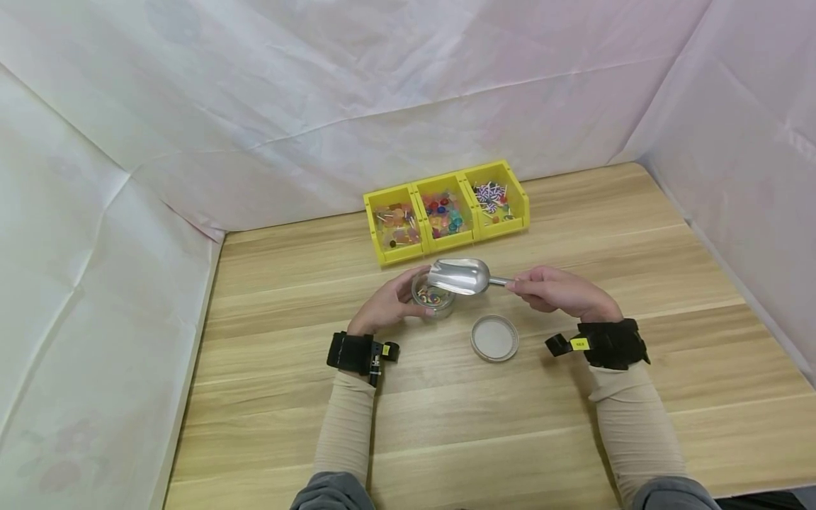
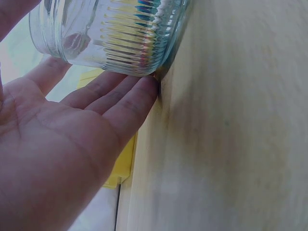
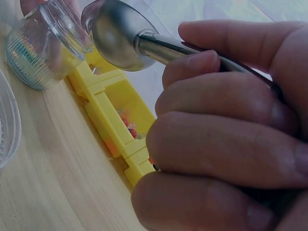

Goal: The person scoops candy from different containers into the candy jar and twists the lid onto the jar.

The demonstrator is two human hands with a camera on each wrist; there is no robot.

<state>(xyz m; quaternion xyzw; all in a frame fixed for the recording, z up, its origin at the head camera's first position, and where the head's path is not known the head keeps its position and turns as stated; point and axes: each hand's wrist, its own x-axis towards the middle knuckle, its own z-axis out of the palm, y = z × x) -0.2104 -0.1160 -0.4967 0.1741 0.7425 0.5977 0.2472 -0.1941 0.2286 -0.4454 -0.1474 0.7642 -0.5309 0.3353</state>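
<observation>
My left hand (image 1: 385, 306) holds a clear glass jar (image 1: 442, 310) on the table, thumb on the near side and fingers round the far side. Small colourful pieces lie low in the jar, seen through its ribbed wall (image 2: 130, 43) in the left wrist view. A shiny metal scoop (image 1: 460, 276) is gripped by its handle in my right hand (image 1: 564, 294). The scoop's front end is over the jar's mouth; what its bowl carries cannot be made out. In the right wrist view, the fingers are curled round the scoop handle (image 3: 166, 47).
A round lid (image 1: 494, 338) lies on the wooden table (image 1: 484, 439), right of the jar. Behind stands a yellow three-compartment bin (image 1: 423, 252) with wrapped candies, lollipops and striped sticks or similar sweets. Pale cloth walls (image 1: 357, 78) border the table at the back and sides.
</observation>
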